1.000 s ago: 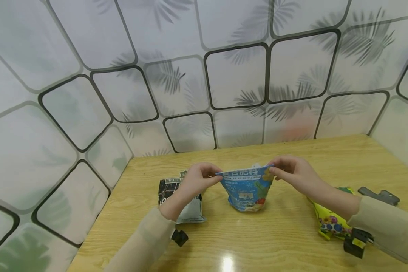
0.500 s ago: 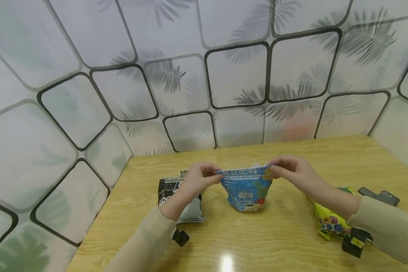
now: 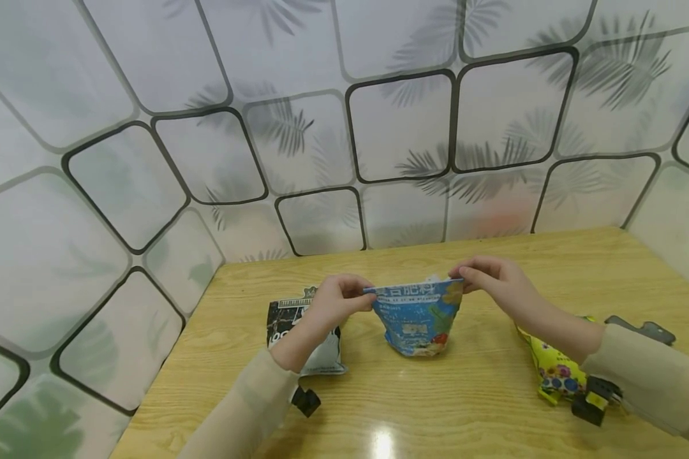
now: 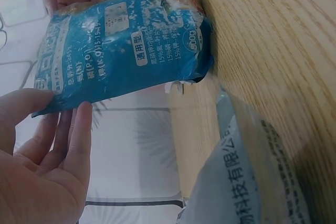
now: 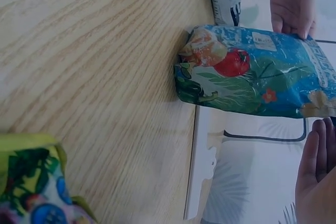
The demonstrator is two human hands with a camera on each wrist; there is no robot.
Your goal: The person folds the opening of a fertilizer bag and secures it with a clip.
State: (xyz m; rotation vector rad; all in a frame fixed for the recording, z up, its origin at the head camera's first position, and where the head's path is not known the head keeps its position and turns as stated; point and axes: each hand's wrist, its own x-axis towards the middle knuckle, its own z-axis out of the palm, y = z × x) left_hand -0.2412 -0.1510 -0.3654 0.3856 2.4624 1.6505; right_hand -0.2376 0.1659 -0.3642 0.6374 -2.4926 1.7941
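Note:
A blue fertilizer bag (image 3: 416, 319) with vegetable pictures stands upright on the table, its top edge stretched flat between both hands. My left hand (image 3: 340, 301) pinches the bag's top left corner between thumb and fingers, as the left wrist view also shows. At the top right corner, the thumb and fingers of my right hand (image 3: 494, 280) pinch the edge. Behind the bag lies a white strip with a notched edge (image 5: 198, 163), mostly hidden in the head view.
A black and white bag (image 3: 324, 357) lies left, partly behind my left forearm. On the right, a yellow flowered bag (image 3: 557, 373) lies under my right forearm, beside a dark grey flat piece (image 3: 645, 330). The wooden table (image 3: 436, 414) meets a patterned wall (image 3: 402, 127) at its back.
My right hand has shifted slightly up at the bag's corner, and its forearm has moved a little left. The left hand and the bag stay nearly still.

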